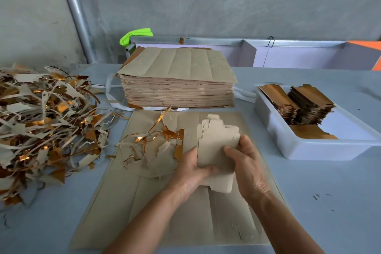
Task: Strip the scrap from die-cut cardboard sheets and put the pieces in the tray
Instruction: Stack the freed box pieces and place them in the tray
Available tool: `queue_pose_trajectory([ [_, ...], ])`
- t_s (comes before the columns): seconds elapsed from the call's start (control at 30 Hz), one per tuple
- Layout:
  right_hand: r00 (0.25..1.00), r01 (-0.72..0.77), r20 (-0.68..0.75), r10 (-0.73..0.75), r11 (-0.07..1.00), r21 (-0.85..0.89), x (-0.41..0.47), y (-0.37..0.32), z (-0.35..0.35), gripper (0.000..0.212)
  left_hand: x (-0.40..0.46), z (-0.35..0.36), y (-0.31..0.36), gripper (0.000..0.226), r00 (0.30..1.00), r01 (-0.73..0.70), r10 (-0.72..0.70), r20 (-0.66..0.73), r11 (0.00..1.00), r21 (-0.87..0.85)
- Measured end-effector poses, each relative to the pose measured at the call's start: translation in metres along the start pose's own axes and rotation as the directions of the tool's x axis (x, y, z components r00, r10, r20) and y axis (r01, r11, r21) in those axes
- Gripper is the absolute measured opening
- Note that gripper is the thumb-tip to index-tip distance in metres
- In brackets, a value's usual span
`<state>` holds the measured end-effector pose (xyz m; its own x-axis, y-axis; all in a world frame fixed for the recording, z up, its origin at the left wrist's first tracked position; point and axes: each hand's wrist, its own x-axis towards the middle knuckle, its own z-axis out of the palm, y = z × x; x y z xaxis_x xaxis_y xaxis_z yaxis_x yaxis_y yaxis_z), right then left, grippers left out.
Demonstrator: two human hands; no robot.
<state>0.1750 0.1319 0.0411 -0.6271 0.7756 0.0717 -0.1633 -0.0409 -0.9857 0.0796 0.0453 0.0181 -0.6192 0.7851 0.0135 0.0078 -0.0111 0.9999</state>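
Cardboard pieces point(216, 146), stripped & bunched, gripped by left hand point(192, 168) & right hand point(248, 163) above the sheet point(165, 202) on the worktop point(319, 192), scrap point(152, 142) just left; next, I'd say: carry stack right into tray point(309, 146) w/o spilling.

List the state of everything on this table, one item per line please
Left hand: grips the cardboard pieces.
Right hand: grips the same pieces.
Cardboard pieces: held above the work sheet.
Tray: open, partly filled with stacked pieces.
Sheet stack: tall, unstripped.
Scrap pile: loose heap at left.
Work sheet: flat, torn scrap on it.
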Motion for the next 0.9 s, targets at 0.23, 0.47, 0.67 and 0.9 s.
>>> queue_pose_trajectory([
  [0.23,0.93,-0.358,0.03,0.366,0.885,0.297,0.015,-0.04,-0.017,0.054,0.003,0.002,0.023,0.02,0.665,-0.415,0.745,0.057,0.305,0.857],
  [0.47,0.837,-0.539,-0.034,0.546,0.833,0.124,0.011,-0.028,-0.031,0.021,0.001,0.005,0.001,0.015,0.583,-0.42,0.736,0.344,-0.089,0.903],
  [0.67,0.949,-0.316,-0.004,0.316,0.949,-0.014,0.012,-0.01,-0.05,0.03,0.01,-0.015,0.004,0.056,0.918,-0.081,0.269,-0.293,0.847,0.525],
  [0.9,0.979,0.021,0.199,0.048,0.944,-0.33,0.012,0.004,-0.051,0.021,0.022,-0.008,0.003,0.034,0.986,0.024,-0.029,-0.164,0.999,-0.033],
])
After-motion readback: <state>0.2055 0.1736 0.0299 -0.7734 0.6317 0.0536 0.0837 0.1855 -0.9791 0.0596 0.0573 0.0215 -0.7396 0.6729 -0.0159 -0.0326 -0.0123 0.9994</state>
